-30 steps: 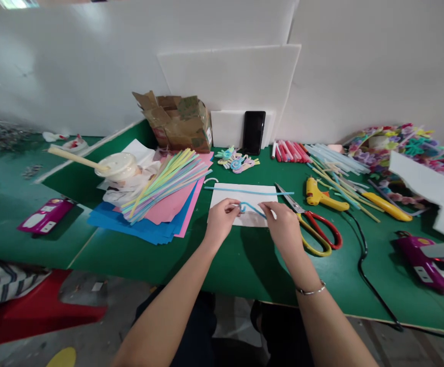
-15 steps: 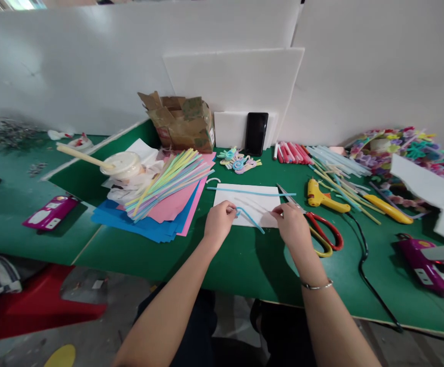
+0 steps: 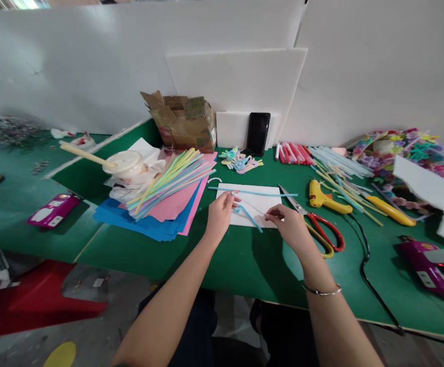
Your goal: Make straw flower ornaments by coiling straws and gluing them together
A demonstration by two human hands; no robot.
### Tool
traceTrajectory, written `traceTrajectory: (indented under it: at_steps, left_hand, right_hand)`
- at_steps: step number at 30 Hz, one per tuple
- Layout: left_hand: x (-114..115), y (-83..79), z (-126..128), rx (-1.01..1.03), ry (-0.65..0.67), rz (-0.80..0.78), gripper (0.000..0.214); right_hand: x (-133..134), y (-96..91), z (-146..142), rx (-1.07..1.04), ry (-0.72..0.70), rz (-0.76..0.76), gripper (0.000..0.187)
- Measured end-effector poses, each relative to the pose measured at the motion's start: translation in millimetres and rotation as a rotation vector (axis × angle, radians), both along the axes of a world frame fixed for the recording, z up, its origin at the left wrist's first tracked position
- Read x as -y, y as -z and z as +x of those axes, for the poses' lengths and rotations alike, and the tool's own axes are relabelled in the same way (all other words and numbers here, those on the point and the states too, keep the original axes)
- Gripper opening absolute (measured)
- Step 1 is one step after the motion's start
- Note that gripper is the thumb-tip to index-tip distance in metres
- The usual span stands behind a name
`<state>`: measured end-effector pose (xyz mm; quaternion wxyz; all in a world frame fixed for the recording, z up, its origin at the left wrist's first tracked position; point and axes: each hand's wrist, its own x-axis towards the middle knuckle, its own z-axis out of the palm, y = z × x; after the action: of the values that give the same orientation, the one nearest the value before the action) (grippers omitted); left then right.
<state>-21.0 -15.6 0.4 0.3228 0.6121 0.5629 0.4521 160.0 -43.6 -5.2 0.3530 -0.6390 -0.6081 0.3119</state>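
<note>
Over a sheet of white paper (image 3: 274, 223), my left hand (image 3: 219, 213) pinches a bent light-blue pipe cleaner (image 3: 251, 218), whose free end slants down to the right. A thin whitish pipe cleaner (image 3: 253, 206) runs from the left fingertips across to my right hand (image 3: 287, 223), which has its thumb and fingers closed on the other end. Across the upper part of the paper lies a straight blue pipe cleaner (image 3: 260, 193). A short curved white piece (image 3: 215, 179) rests at the paper's top left corner. Scissors (image 3: 327, 229) with red and yellow handles lie right beside my right hand.
To the left are pipe cleaners (image 3: 172, 183) on coloured sheets (image 3: 157, 232), a lidded cup (image 3: 125, 164) and a cardboard box (image 3: 186, 125). Behind are curled pieces (image 3: 241, 162) and a phone (image 3: 258, 133). To the right are a yellow glue gun (image 3: 327, 198), its black cord (image 3: 364, 260) and a utility knife (image 3: 392, 210).
My right hand has moved a little left and down, closer to the left hand. My left hand has turned and risen slightly, with the bent blue pipe cleaner still in its fingers.
</note>
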Motion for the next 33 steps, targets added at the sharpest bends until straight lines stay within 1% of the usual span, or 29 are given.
traceTrajectory:
  at_steps: [2,5,7,9,12,15,17,19,22,25,27,30,33]
  left_hand:
    - [0.3,0.1,0.1,-0.031,0.018,0.059,0.022]
    - [2.1,3.2,-0.6,-0.212,0.041,0.195,0.02]
    - [3.9,5.4,-1.8,-0.341,0.061,0.242,0.02]
    - [5.6,6.4,-3.5,-0.471,0.043,0.268,0.017]
    - [7.5,5.1,-5.9,-0.63,-0.024,0.315,0.011]
    - [9.3,2.5,-6.0,-0.685,-0.069,0.346,0.011]
    - [10.7,1.0,-4.1,-0.668,-0.066,0.333,0.01]
    - [12.2,0.1,-1.1,-0.632,-0.021,0.302,0.01]
    - [13.7,-0.9,3.2,-0.569,0.067,0.24,0.009]
    - [12.7,-1.7,3.6,-0.529,0.115,0.161,0.009]
    - [10.9,-1.3,1.4,-0.53,0.128,0.115,0.01]
    - [8.3,1.0,-3.1,-0.565,0.093,0.07,0.022]
    - [7.7,3.7,-5.0,-0.587,0.06,0.023,0.026]
  right_hand:
    - [0.3,-3.1,1.6,0.066,0.02,0.013,0.003]
    - [0.6,-8.5,3.3,0.116,0.044,0.03,0.004]
    - [0.6,-11.3,4.1,0.114,0.064,0.045,0.004]
    - [0.8,-13.3,4.6,0.087,0.067,0.051,0.003]
    - [1.9,-16.0,4.5,0.007,0.031,0.035,0.006]
    - [3.9,-18.6,2.0,-0.1,-0.048,-0.023,0.017]
    - [5.2,-19.1,-0.9,-0.16,-0.082,-0.071,0.024]
    - [5.7,-17.8,-4.5,-0.186,-0.072,-0.099,0.029]
    - [4.9,-13.9,-9.8,-0.147,-0.01,-0.047,0.029]
    - [3.8,-11.5,-14.0,-0.038,0.014,0.026,0.022]
    - [3.8,-11.9,-16.3,0.056,0.009,0.016,0.02]
    - [4.7,-13.6,-18.6,0.224,0.041,0.024,0.017]
    - [4.9,-13.6,-18.8,0.339,0.086,0.099,0.016]
